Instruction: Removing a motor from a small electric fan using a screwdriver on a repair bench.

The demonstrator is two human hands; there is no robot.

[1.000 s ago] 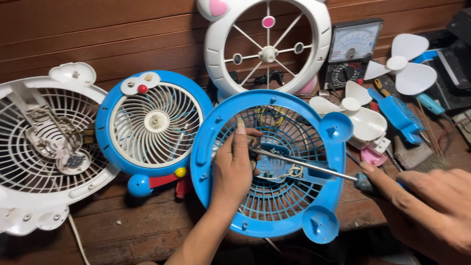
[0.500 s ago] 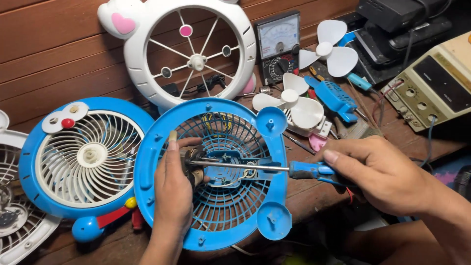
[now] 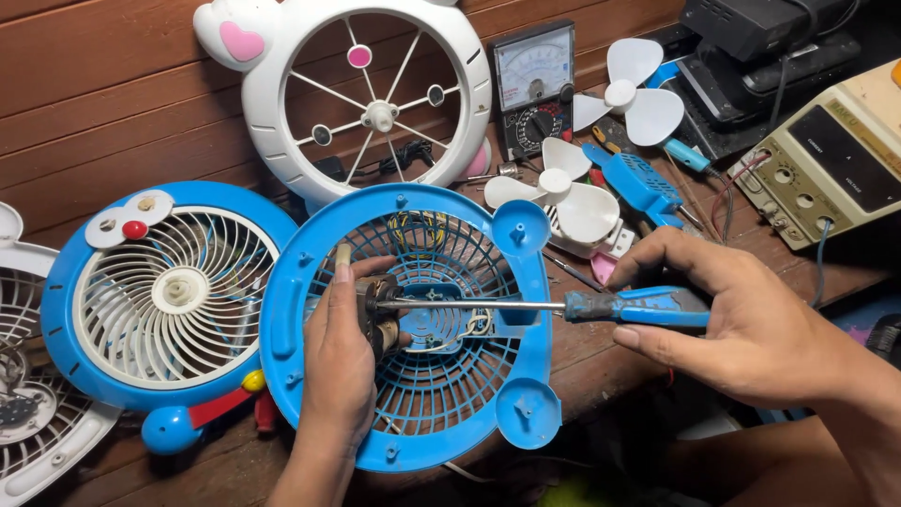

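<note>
Hands hold motor and screwdriver over fan grille.

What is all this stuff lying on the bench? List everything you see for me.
fan grille: 1, blue, centre, flat on the bench
small motor: 1, dark metal, at the grille's middle
screwdriver: 1, blue handle, shaft reaching to the motor
cartoon fan: 1, blue with cream blades, left
fan guard: 1, white with pink heart, leaning on the wall
white grille: 1, far left edge
analogue meter: 1, black, top centre
loose fan blades: 2, white, right of centre
power supply box: 1, beige, right
wooden bench: 1, brown
left hand: steadies the motor
right hand: grip closed on the screwdriver
</note>
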